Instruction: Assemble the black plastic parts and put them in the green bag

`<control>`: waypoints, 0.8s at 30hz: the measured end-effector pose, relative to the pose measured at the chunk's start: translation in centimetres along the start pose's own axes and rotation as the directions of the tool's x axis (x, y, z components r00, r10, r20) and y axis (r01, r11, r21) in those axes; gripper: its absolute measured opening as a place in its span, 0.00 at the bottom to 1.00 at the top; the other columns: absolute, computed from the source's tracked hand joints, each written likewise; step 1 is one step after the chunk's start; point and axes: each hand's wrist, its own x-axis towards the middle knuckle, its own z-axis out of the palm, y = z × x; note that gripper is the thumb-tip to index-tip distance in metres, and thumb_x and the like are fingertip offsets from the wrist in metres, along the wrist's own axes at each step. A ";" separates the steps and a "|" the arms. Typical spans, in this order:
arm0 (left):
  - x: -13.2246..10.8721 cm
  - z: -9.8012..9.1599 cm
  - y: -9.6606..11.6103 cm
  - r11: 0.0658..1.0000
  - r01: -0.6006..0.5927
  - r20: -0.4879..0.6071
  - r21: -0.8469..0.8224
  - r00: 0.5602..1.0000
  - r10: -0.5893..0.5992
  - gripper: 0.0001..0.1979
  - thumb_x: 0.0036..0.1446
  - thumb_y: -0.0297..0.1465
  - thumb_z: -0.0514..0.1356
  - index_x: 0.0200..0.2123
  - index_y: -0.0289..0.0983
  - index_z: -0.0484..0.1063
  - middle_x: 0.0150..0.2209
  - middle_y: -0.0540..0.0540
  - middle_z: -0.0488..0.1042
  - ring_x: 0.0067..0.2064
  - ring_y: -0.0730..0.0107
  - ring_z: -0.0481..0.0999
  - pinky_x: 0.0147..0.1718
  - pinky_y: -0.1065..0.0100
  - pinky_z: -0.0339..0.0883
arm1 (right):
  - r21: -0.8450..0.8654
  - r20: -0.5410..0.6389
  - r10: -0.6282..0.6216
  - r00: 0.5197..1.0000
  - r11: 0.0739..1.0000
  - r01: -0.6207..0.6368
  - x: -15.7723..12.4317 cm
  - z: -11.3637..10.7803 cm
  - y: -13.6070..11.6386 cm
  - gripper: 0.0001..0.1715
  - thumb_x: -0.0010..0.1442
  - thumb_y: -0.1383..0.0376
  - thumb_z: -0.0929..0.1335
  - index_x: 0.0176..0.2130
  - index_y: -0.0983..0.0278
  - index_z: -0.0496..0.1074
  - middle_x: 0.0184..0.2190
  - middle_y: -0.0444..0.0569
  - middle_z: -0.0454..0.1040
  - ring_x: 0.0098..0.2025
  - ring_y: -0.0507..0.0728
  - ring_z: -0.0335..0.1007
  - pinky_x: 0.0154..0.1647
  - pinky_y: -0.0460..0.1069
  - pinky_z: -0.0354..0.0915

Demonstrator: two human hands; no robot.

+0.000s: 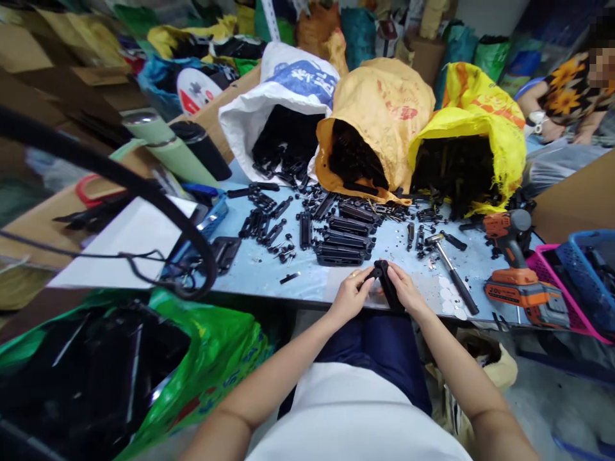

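A long black plastic part (390, 289) is held at the table's front edge, its rounded end upward and its body slanting down toward my lap. My right hand (406, 289) is closed around its right side. My left hand (350, 296) pinches near its top end from the left, and the fingertips partly hide the contact. Just beyond my hands lies a stack of similar black parts (343, 246). A short dark strip (289, 278) rests to the left of them. To the right is a hammer (454, 275) with a dark handle, beside several white round discs (449, 296).
White (240, 131), orange (379, 96) and yellow (514, 137) sacks of black pieces lie open along the back. An orange cordless drill (514, 256) and a pink basket (560, 291) stand right. A green bag (216, 339) sits lower left. A black cable (163, 198) arches at left. Someone sits far right.
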 end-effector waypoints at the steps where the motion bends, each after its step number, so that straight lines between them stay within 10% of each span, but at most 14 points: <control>1: 0.2 0.4 0.4 0.999 0.026 -0.010 -0.044 1.000 -0.027 0.18 0.60 0.36 0.50 0.51 0.38 0.67 0.34 0.47 0.70 0.27 0.75 0.70 0.30 0.70 0.68 | 0.091 0.030 0.043 0.999 0.995 -0.046 -0.1 0.1 -0.2 0.39 0.57 0.43 0.56 0.58 0.63 0.59 0.30 0.49 0.72 0.24 0.53 0.67 0.28 0.51 0.68; 13: -0.2 1.4 2.8 0.995 -0.051 -0.127 0.088 0.990 0.062 0.17 0.60 0.35 0.51 0.48 0.37 0.71 0.31 0.46 0.69 0.33 0.70 0.70 0.34 0.69 0.67 | -0.357 0.144 -0.416 0.898 0.825 0.439 -1.1 -2.7 -1.1 0.30 0.60 0.51 0.60 0.57 0.63 0.62 0.40 0.52 0.70 0.41 0.55 0.67 0.44 0.52 0.65; 18: 0.1 2.6 3.6 0.992 -0.106 -0.341 0.062 0.932 0.121 0.17 0.61 0.36 0.48 0.48 0.37 0.71 0.33 0.45 0.70 0.35 0.71 0.71 0.36 0.69 0.66 | -0.406 0.001 -0.493 0.870 0.795 0.451 -1.8 -0.6 -1.2 0.30 0.62 0.56 0.58 0.61 0.62 0.54 0.39 0.52 0.69 0.37 0.54 0.67 0.39 0.51 0.67; 24: 1.1 2.0 2.4 0.997 -0.065 -0.208 -0.050 0.977 0.054 0.17 0.59 0.38 0.50 0.44 0.37 0.72 0.35 0.45 0.71 0.34 0.71 0.71 0.35 0.69 0.68 | -0.448 -0.113 -0.483 0.868 0.805 0.389 -2.2 1.4 -0.2 0.30 0.63 0.57 0.57 0.62 0.63 0.51 0.41 0.54 0.69 0.39 0.54 0.67 0.39 0.49 0.66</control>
